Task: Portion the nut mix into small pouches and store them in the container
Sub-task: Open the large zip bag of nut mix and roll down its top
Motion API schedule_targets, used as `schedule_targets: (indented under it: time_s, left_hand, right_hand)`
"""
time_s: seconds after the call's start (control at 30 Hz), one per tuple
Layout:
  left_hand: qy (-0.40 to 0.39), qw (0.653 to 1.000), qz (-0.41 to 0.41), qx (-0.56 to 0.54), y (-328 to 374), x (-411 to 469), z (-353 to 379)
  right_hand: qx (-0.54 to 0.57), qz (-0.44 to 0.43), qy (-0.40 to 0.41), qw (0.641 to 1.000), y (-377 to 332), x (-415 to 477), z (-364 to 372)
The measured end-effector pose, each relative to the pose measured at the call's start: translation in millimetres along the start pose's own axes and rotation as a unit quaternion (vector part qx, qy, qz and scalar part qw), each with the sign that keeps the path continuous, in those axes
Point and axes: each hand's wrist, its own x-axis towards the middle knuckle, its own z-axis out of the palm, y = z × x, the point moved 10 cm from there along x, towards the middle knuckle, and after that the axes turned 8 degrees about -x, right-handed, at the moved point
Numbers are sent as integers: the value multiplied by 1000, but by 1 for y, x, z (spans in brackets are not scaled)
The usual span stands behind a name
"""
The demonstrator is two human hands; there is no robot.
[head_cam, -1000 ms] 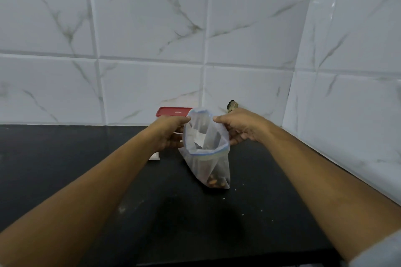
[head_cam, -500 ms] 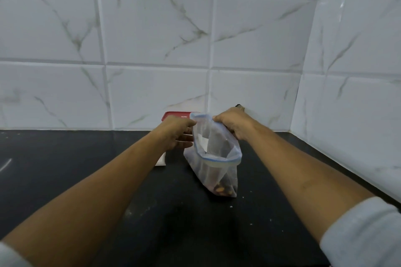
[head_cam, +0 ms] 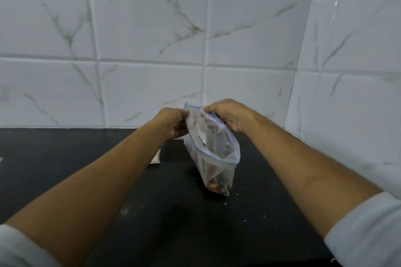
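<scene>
From the head view, a clear plastic zip pouch [head_cam: 213,154] with a blue closure strip hangs tilted over the middle of the black table [head_cam: 152,212], in front of the white marbled wall tiles [head_cam: 149,34]. Its mouth gapes open towards the camera. The left hand [head_cam: 171,124] pinches the far top edge of the mouth, and the right hand [head_cam: 230,117] pinches the rim just beside it. A small heap of nut mix [head_cam: 217,184] lies in the bottom corner, which is at or just above the table. A white flat object [head_cam: 156,157] shows under the left forearm, and pale crumbs [head_cam: 225,204] dot the table.
</scene>
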Motion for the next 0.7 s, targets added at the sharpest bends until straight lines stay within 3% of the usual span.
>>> schedule_targets:
  time_s: [0.27,0.57,0.7]
  left_hand:
    - [-21,999,-40,-31,4,-3,3]
    - [-62,991,-119,-20,-9,-3,-11]
    - [-66,991,-114,-9,-18,-3,-17]
  right_hand:
    - [59,-18,-1,998,-9,2,-4]
    - [210,117,-69,968,26,-2,11]
    - [168,109,-64,978,33,-5,13]
